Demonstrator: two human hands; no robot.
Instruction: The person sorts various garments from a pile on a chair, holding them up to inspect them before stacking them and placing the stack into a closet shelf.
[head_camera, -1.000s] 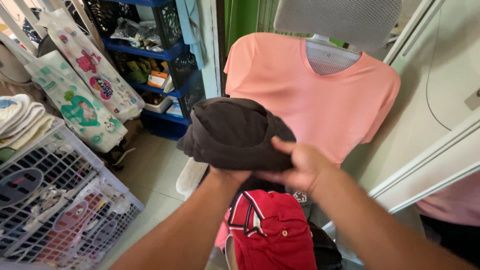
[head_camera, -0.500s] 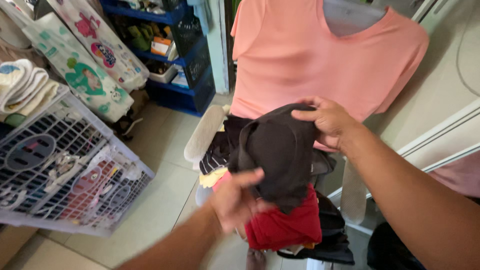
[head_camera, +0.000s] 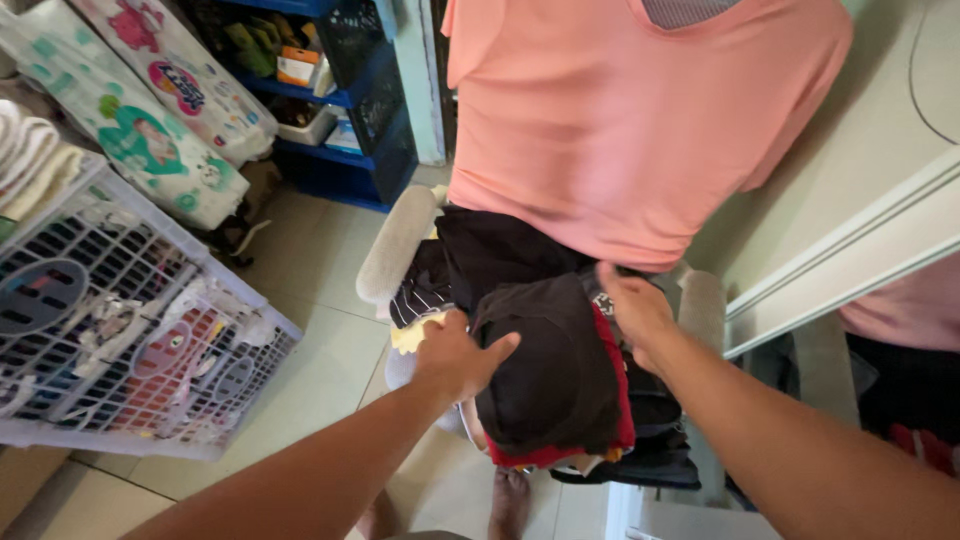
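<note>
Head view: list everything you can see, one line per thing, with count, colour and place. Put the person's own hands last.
dark folded garment: one, dark brown, on top of the clothes pile on the chair seat
red garment: one, red, directly under the dark one, edge showing
clothes pile: several, black, striped and yellow, on the seat
pink T-shirt: one, salmon pink, draped over the chair back
chair armrest: one seen clearly, beige, left of the pile
laundry basket: one, white lattice, on the floor at left
printed packs: two, white with pictures, top left
blue shelf rack: one, blue, behind the packs
left hand: one, pressing the dark garment's left edge
right hand: one, on its right edge
</note>
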